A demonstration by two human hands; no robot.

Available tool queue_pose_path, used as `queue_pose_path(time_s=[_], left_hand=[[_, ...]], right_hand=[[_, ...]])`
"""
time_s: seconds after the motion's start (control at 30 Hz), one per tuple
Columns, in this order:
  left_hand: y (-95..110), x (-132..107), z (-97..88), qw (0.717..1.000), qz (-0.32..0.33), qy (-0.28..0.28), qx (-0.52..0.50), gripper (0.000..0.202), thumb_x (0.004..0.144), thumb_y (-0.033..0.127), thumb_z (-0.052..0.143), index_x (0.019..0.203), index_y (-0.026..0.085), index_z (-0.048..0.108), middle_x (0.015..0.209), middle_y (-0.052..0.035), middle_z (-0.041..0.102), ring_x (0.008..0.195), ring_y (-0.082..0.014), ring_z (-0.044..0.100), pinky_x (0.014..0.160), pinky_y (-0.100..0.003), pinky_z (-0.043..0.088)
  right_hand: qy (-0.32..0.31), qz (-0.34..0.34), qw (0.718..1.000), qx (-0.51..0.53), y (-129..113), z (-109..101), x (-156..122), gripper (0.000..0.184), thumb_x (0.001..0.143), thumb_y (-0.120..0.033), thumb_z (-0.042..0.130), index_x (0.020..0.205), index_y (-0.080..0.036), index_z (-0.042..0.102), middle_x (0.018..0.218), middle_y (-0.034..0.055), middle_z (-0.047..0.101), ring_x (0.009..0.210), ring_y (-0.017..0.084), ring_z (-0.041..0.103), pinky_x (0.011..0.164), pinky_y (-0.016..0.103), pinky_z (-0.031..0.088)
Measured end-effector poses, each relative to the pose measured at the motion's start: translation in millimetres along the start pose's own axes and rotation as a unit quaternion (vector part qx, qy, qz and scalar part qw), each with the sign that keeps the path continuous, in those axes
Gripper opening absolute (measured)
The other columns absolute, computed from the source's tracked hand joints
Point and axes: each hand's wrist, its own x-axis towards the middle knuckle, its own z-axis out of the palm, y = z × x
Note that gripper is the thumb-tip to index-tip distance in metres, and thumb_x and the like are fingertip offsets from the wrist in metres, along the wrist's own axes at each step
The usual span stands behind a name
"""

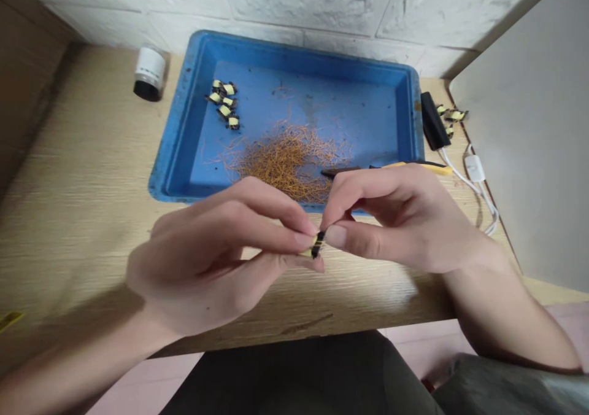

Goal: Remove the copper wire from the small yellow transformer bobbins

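The left hand (207,261) pinches a small black-and-yellow part (318,244) between thumb and fingers, above the near edge of the worktop (92,157). At 3 o'clock from that part, thumb and forefinger of the right hand (423,218) come together at its edge; whether they grip it, I cannot tell. Just beyond, toward 1 o'clock, the right hand blocks the middle of a tool with yellow-and-black handles (439,169), whose dark head reaches over the near side of the blue tray (359,105). Both hands also cover stretches of the tray's near rim.

The tray lies at 12 o'clock. Inside, a loose heap of thin orange-brown strands (271,157) spreads along the near side, and a cluster of yellow-banded pieces (225,109) sits at 11 o'clock. Outside it, around 2 o'clock, are a black block (435,120), more banded pieces (455,115) and a white cable with a switch (473,167). A white-and-black jar (150,68) stands toward 10 o'clock, its contents hidden.
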Motion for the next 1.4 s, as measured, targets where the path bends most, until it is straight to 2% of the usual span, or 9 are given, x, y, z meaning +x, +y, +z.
queue_pose_path(time_s=[0.13, 0.27, 0.4, 0.53, 0.6, 0.8, 1.13, 1.27, 1.4], left_hand=[[-0.2, 8.9, -3.0, 0.998, -0.054, -0.003, -0.042, 0.027, 0.074, 0.009, 0.099, 0.09, 0.023, 0.082, 0.09, 0.0002, 0.083, 0.084, -0.0158, 0.082, 0.079, -0.023, 0.072], [-2.0, 10.2, 0.9, 0.992, -0.102, 0.008, -0.077, 0.031, 0.072, 0.002, 0.095, 0.091, 0.022, 0.081, 0.09, 0.0031, 0.084, 0.088, -0.0117, 0.083, 0.083, -0.014, 0.07], [-6.2, 9.5, 1.9, 0.987, -0.129, 0.05, -0.076, 0.029, 0.069, 0.003, 0.096, 0.085, 0.022, 0.082, 0.083, 0.0053, 0.083, 0.075, -0.0066, 0.079, 0.075, -0.006, 0.065], [-5.0, 9.7, 0.8, 0.986, -0.132, 0.075, -0.063, 0.031, 0.064, 0.003, 0.097, 0.081, 0.024, 0.081, 0.081, 0.0038, 0.083, 0.074, -0.0101, 0.08, 0.075, -0.012, 0.068], [-3.1, 9.8, 0.7, 0.99, -0.117, 0.065, -0.052, 0.032, 0.065, 0.003, 0.097, 0.082, 0.025, 0.081, 0.083, 0.0025, 0.083, 0.077, -0.0134, 0.081, 0.075, -0.017, 0.071], [0.7, 7.5, 3.3, 0.995, -0.052, 0.067, -0.056, 0.03, 0.07, -0.001, 0.096, 0.084, 0.02, 0.078, 0.087, 0.0007, 0.082, 0.081, -0.0124, 0.082, 0.077, -0.015, 0.07], [2.4, 6.7, 3.3, 0.997, -0.002, 0.062, -0.039, 0.03, 0.071, -0.001, 0.096, 0.084, 0.019, 0.078, 0.089, 0.0016, 0.081, 0.081, -0.01, 0.081, 0.077, -0.011, 0.07], [-0.3, 5.0, 2.7, 0.998, 0.005, 0.05, -0.039, 0.031, 0.072, -0.002, 0.095, 0.086, 0.016, 0.076, 0.093, 0.0028, 0.081, 0.086, -0.0071, 0.08, 0.082, -0.009, 0.069], [-5.1, 0.7, 1.3, 0.999, 0.024, 0.033, -0.004, 0.03, 0.077, -0.001, 0.094, 0.09, 0.016, 0.073, 0.099, 0.0048, 0.08, 0.09, -0.0039, 0.079, 0.084, -0.007, 0.068]], right_hand=[[0.02, 0.047, 0.994, 0.095, 6.7, 1.9, 4.2, 0.008, 0.094, -0.019, 0.08, 0.088, -0.016, 0.076, 0.082, -0.0016, 0.076, 0.067, 0.008, 0.066, 0.058, 0.021, 0.05], [0.045, 0.043, 0.992, 0.111, 9.1, 2.8, 4.7, 0.007, 0.093, -0.018, 0.081, 0.088, -0.016, 0.076, 0.081, -0.0017, 0.074, 0.069, 0.009, 0.067, 0.062, 0.021, 0.054], [0.137, -0.033, 0.99, -0.01, 7.4, 8.9, 1.7, 0.016, 0.092, -0.017, 0.082, 0.107, -0.019, 0.076, 0.088, -0.001, 0.069, 0.072, 0.011, 0.063, 0.062, 0.026, 0.054], [0.239, -0.177, 0.929, -0.222, 3.2, 17.9, -2.4, 0.015, 0.094, -0.01, 0.078, 0.105, -0.021, 0.076, 0.084, 0.0005, 0.069, 0.074, 0.015, 0.061, 0.066, 0.031, 0.055], [0.22, -0.23, 0.899, -0.3, 2.0, 21.7, -3.8, 0.01, 0.095, -0.01, 0.078, 0.098, -0.019, 0.077, 0.085, 0.0024, 0.076, 0.071, 0.014, 0.064, 0.063, 0.03, 0.057], [0.206, -0.239, 0.873, -0.372, 2.4, 28.0, -12.1, 0.009, 0.099, -0.016, 0.075, 0.105, -0.02, 0.08, 0.086, 0.0028, 0.079, 0.07, 0.015, 0.068, 0.06, 0.031, 0.057], [0.185, -0.178, 0.866, -0.429, -5.8, 29.2, -23.7, 0.019, 0.104, -0.023, 0.071, 0.12, -0.026, 0.08, 0.094, 0.0014, 0.08, 0.072, 0.016, 0.072, 0.071, 0.03, 0.065], [0.145, -0.213, 0.86, -0.44, -4.6, 25.7, -22.1, 0.021, 0.103, -0.023, 0.073, 0.123, -0.023, 0.078, 0.093, 0.0021, 0.081, 0.068, 0.015, 0.072, 0.067, 0.027, 0.065], [0.194, -0.201, 0.859, -0.428, -4.4, 29.8, -23.4, 0.016, 0.103, -0.021, 0.073, 0.117, -0.023, 0.08, 0.092, 0.0018, 0.081, 0.068, 0.015, 0.074, 0.067, 0.028, 0.066]])
